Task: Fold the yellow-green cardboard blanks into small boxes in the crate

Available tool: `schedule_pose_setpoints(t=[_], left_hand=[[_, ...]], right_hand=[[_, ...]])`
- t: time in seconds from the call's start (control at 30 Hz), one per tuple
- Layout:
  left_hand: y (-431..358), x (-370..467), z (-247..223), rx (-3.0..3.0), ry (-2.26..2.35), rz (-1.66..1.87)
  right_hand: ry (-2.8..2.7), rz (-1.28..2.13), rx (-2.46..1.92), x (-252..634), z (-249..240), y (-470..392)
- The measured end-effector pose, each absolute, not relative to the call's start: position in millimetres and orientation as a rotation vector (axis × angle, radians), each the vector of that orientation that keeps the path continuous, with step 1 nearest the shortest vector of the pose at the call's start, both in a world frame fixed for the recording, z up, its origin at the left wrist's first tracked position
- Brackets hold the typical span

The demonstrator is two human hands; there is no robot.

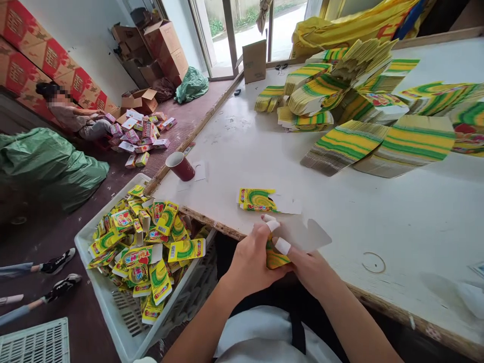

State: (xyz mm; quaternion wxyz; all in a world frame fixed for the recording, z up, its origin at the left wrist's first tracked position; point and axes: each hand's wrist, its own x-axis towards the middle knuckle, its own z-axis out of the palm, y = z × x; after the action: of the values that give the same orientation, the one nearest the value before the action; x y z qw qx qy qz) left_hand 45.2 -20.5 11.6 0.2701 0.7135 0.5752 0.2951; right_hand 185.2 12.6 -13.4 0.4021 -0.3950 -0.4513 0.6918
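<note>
Both hands hold one small yellow-green carton [275,256] at the table's front edge. My left hand [251,259] is closed round its left side, and my right hand [308,267] grips the right side. White tape wraps a fingertip on the left and the right thumb. Just beyond them, another yellow-green carton [257,199] lies on the white table [234,146], with pale flaps spread to its right. Stacks of flat yellow-green cartons [412,141] cover the back right of the table. The underside of the held carton is hidden by my fingers.
A dark red mug [183,167] stands at the table's left edge. Below left, a white crate [124,330] holds many folded cartons. Scissors [281,67] lie at the back. A seated person [68,111] is among pink boxes [130,136] on the floor; another person's feet show left.
</note>
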Motion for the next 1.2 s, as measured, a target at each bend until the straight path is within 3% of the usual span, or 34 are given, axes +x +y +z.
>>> schedule_pose_setpoints(t=[0.27, 0.4, 0.73, 1.2], left_hand=[[-15, 43, -4, 1.813, 1.599, 0.734], [-16, 43, -6, 1.709, 1.738, 0.895], [-20, 44, -11, 1.801, 1.985, 0.812], [-10, 21, 19, 2.077, 1.907, 0.629]], right_hand=[[-1.761, 1.192, -0.853, 188, -9, 9], [-1.746, 0.925, -0.865, 195, -15, 15], [-1.811, 0.843, -0.854, 190, -34, 10], [-2.191, 0.75, -0.802, 201, -8, 31]])
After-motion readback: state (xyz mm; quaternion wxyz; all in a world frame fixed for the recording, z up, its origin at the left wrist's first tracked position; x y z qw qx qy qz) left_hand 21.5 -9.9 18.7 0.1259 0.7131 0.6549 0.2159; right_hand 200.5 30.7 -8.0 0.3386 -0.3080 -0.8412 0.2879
